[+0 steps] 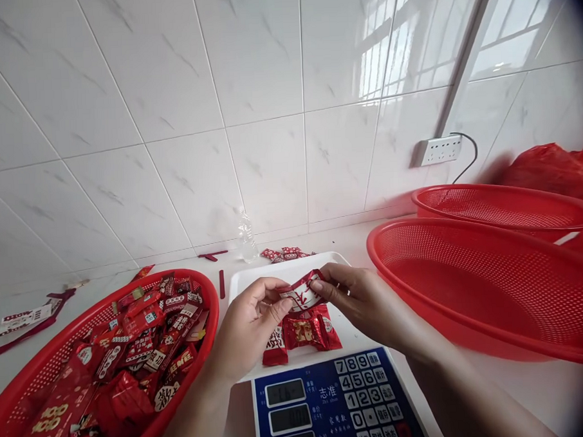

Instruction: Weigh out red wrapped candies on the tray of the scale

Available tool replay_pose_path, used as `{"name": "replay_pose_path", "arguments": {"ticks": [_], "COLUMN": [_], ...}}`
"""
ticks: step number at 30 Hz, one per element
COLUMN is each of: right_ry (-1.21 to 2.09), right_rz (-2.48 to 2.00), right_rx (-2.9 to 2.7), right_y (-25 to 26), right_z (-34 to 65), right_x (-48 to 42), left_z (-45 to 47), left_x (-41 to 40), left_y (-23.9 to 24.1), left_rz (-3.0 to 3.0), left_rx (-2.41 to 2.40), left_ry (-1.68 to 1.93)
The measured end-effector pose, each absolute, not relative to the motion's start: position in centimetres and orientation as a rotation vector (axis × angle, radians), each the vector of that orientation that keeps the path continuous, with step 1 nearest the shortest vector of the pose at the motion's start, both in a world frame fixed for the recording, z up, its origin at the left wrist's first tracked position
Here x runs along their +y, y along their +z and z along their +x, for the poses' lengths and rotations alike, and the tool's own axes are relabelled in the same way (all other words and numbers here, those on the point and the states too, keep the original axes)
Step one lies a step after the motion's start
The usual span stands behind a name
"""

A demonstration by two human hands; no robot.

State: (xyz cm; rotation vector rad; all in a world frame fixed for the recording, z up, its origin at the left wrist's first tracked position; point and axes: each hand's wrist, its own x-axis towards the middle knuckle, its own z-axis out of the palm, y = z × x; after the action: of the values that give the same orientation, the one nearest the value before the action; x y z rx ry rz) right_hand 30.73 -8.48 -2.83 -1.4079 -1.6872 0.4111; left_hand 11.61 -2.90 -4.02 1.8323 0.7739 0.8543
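Between my two hands is a red and white wrapped snack packet (302,293), pinched at both ends above the scale's pan. My left hand (252,323) grips its left end with thumb and fingers. At its right end, my right hand (350,293) holds the edge the same way. Below them, several red wrapped snacks (306,334) lie on the white pan (246,280) of a digital scale. The scale's blue keypad panel (323,388) faces me; its display digits are too dim to read.
A red basket (210,296) full of wrapped snacks stands at left. Two red perforated baskets (449,289) (503,203) sit at right, near a red plastic bag (550,168). A clear bottle (247,240) and loose packets (286,253) are by the tiled wall, below a power strip (439,151).
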Motion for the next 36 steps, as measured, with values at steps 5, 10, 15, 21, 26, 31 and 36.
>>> {"name": "replay_pose_path", "arguments": {"ticks": [5, 10, 15, 21, 26, 31, 36], "right_ry": [0.067, 0.169, 0.476, 0.613, 0.322, 0.28, 0.254], "right_rz": [-1.733, -1.717, -1.278, -1.106, -1.467, -1.714, -1.838], "right_rx": [-1.612, -1.566, -1.683, -1.716, -1.709, -1.975, -2.199], "right_y": [-2.8, -2.9, -3.4, -3.1, -3.8, -4.9, -3.6], "right_z": [33.3, 34.0, 30.2, 29.1, 31.7, 31.2, 27.9], "right_x": [-7.5, -7.3, -8.4, -9.0, -8.7, -7.7, -4.2], "left_z": [10.6, 10.6, 11.1, 11.4, 10.1, 8.8, 8.2], "left_x": [-1.8, -2.4, -3.9, -4.5, -4.1, -5.0, -6.0], "left_y": [-5.0, -5.0, -4.2, -4.1, -1.8, 0.6, 1.3], "left_rz": [2.2, 2.287, 1.786, 1.276, 0.858, 0.583, 0.546], "left_rx": [1.041, 1.062, 0.679, 0.469, 0.459, 0.486, 0.473], "left_ry": [0.738, 0.648, 0.666, 0.644, 1.243, 1.352, 1.352]}}
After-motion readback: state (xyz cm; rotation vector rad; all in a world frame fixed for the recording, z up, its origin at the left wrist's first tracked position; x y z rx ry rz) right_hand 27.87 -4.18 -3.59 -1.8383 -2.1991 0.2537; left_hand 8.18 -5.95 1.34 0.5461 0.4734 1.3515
